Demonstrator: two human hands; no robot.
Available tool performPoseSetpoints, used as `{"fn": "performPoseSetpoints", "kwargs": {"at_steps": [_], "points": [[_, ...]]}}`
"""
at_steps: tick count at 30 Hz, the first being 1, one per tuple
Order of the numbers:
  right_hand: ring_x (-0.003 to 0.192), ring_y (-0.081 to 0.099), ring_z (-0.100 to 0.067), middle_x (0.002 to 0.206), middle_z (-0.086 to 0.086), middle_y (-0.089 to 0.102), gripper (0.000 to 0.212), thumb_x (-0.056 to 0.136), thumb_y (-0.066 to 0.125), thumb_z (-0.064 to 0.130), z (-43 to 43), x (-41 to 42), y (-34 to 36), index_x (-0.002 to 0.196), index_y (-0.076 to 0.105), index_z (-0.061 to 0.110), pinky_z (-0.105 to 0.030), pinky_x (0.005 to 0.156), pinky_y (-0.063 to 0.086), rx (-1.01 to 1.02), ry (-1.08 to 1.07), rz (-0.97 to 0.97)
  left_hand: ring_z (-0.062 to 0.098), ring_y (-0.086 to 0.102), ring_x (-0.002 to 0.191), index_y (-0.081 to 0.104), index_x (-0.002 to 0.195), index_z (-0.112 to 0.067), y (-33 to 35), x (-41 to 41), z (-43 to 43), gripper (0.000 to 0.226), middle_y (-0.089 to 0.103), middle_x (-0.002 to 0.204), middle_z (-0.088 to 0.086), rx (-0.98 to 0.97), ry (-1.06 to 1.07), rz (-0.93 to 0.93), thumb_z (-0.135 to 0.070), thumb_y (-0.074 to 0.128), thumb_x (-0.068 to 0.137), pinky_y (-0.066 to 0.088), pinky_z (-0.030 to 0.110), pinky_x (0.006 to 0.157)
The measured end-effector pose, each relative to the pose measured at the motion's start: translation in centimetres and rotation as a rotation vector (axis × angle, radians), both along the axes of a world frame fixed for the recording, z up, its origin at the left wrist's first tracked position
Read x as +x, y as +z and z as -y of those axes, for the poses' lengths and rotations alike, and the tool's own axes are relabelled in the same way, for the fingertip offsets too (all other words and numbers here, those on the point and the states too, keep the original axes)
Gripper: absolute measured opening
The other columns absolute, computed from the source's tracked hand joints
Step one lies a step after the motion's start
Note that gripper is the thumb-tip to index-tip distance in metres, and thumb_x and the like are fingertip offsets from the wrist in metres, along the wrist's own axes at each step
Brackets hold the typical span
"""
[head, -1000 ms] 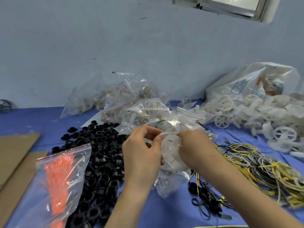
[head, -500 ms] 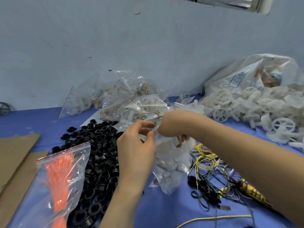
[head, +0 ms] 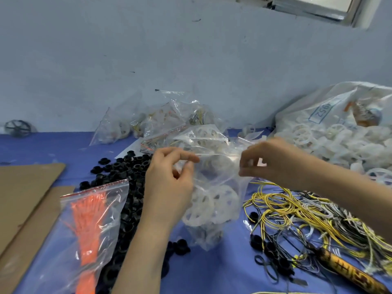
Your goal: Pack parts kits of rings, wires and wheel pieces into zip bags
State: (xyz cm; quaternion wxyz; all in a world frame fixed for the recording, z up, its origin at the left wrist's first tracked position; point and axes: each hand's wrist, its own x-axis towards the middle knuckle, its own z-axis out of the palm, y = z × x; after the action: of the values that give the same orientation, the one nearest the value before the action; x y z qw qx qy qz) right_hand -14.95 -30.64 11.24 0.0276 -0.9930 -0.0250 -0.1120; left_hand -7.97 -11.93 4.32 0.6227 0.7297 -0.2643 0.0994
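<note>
A clear zip bag [head: 214, 200] hangs upright over the blue table, with white wheel pieces [head: 210, 205] inside it. My left hand [head: 169, 179] pinches the left end of the bag's top strip. My right hand [head: 269, 160] pinches the right end, and the strip is stretched straight between them. Black rings [head: 127, 187] lie in a heap left of the bag. Yellow and grey wires [head: 297, 211] are tangled on the right.
A zip bag of orange ties [head: 89, 228] lies at the front left beside cardboard sheets [head: 25, 187]. Packed bags [head: 169, 124] are piled at the back by the wall. A large sack with loose white wheels [head: 331, 136] fills the back right. A brown patterned tool [head: 347, 272] lies front right.
My right hand has moved right along the bag's top, away from the left hand. The top strip is now pulled taut, and the wheels sit lower in the bag.
</note>
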Motion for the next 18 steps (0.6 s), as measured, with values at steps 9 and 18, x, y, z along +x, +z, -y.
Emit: {"fn": "performPoseSetpoints", "kwargs": {"at_steps": [9,18], "points": [[0.062,0.055,0.002,0.09,0.016,0.06,0.028,0.073,0.067,0.054,-0.2,0.5,0.0,0.094,0.067,0.035,-0.024,0.066,0.043,0.429,-0.123,0.245,-0.007,0.05,0.103,0.063,0.064,-0.026,0.2,0.3,-0.5,0.019,0.04,0.139,-0.021,0.316,-0.136,0.217,-0.032,0.076,0.077,0.031,0.0,0.082],[0.051,0.064,-0.015,0.106,0.004,0.066,0.031,0.087,0.048,-0.003,2.9,0.4,-0.8,0.097,0.064,0.022,-0.022,0.044,0.046,0.589,-0.168,-0.152,0.003,0.051,0.074,0.068,0.077,-0.021,0.9,-0.4,-4.1,0.012,0.061,0.077,-0.007,0.565,-0.157,0.221,-0.03,0.07,0.086,0.038,0.014,0.065]]}}
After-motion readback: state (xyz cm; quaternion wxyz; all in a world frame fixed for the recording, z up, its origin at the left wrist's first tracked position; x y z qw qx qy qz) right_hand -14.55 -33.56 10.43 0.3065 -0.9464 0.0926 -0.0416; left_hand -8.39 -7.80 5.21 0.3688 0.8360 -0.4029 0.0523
